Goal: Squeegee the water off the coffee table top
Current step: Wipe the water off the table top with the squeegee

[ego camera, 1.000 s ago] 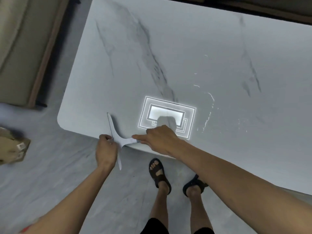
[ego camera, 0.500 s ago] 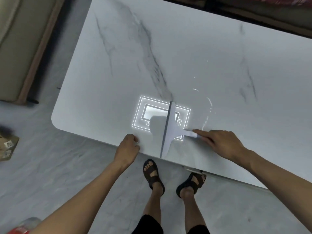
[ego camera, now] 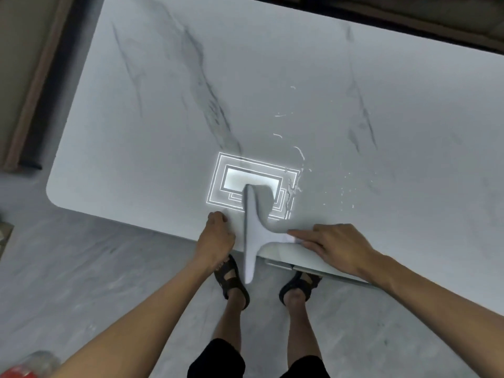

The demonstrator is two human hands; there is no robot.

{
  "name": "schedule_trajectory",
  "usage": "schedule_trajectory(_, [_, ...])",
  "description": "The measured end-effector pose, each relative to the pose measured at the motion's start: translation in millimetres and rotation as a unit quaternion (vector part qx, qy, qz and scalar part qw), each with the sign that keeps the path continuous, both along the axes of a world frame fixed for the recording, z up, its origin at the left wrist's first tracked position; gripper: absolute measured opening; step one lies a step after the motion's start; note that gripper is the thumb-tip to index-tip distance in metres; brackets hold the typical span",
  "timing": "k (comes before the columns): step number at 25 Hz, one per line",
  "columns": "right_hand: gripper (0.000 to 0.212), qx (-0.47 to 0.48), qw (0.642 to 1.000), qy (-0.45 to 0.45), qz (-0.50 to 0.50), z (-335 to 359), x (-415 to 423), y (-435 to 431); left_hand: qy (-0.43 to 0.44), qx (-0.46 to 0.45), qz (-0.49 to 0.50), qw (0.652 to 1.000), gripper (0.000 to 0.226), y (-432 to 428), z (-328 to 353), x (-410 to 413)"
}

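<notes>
A pale grey T-shaped squeegee [ego camera: 252, 230] lies across the near edge of the white marble coffee table [ego camera: 163, 118], its blade running front to back and overhanging the edge. My right hand [ego camera: 334, 245] grips the end of its handle. My left hand [ego camera: 216, 236] rests curled on the table edge just left of the blade, holding nothing. Streaks and drops of water [ego camera: 296, 184] glint on the top to the right of the blade, further scattered drops [ego camera: 343, 186] beyond. A bright ceiling-light reflection [ego camera: 251, 181] shows on the wet surface.
My sandalled feet [ego camera: 231, 276] stand on grey floor [ego camera: 95, 268] right under the near edge. A sofa base [ego camera: 32, 77] runs along the left, dark furniture [ego camera: 409, 15] behind the table. A red-and-clear object [ego camera: 27, 364] sits at bottom left.
The squeegee left my left hand at the near-left edge and went right with my right hand. Since half a second ago, the blade has slid nearer, overhanging the edge.
</notes>
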State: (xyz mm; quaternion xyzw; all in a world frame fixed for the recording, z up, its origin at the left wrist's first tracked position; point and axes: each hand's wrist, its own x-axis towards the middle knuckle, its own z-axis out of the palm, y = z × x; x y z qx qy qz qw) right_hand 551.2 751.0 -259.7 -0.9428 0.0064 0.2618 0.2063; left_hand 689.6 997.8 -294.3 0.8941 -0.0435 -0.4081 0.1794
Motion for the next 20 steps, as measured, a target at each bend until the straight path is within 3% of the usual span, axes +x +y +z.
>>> schedule_trajectory(3, [0.041,0.011,0.999,-0.010,0.051,-28.4,15.4,15.9,0.024,0.005,0.061,0.998,0.018,-11.5,0.5,-17.8])
schedule_trajectory(5, [0.040,0.013,0.999,-0.020,0.043,-38.3,14.2,-1.4,0.026,0.011,0.043,0.999,0.014,-21.6,-1.5,-31.2])
schedule_trajectory(8, [0.037,-0.002,0.999,-0.034,0.022,-40.0,-2.8,-52.2,0.048,0.060,-0.051,0.996,0.043,-38.6,-15.9,-49.3])
schedule_trajectory(10, [0.036,-0.007,0.999,-0.034,0.004,-34.7,-18.3,-91.2,0.072,0.094,-0.050,0.992,0.051,-49.5,-22.4,-52.0])
schedule_trajectory(14, [0.039,-0.054,0.998,-0.025,-0.017,-18.6,-53.9,-166.5,0.089,0.109,0.013,0.990,0.041,-70.2,-21.5,-47.5])
schedule_trajectory(16, [0.040,-0.082,0.996,-0.013,-0.028,-9.1,-67.8,-193.5,0.081,0.105,0.016,0.991,0.032,-81.9,-18.5,-50.3])
schedule_trajectory(20, [0.048,-0.090,0.996,0.004,-0.024,10.2,-70.9,-206.2,0.087,0.091,0.010,0.992,0.034,-99.8,-16.6,-55.7])
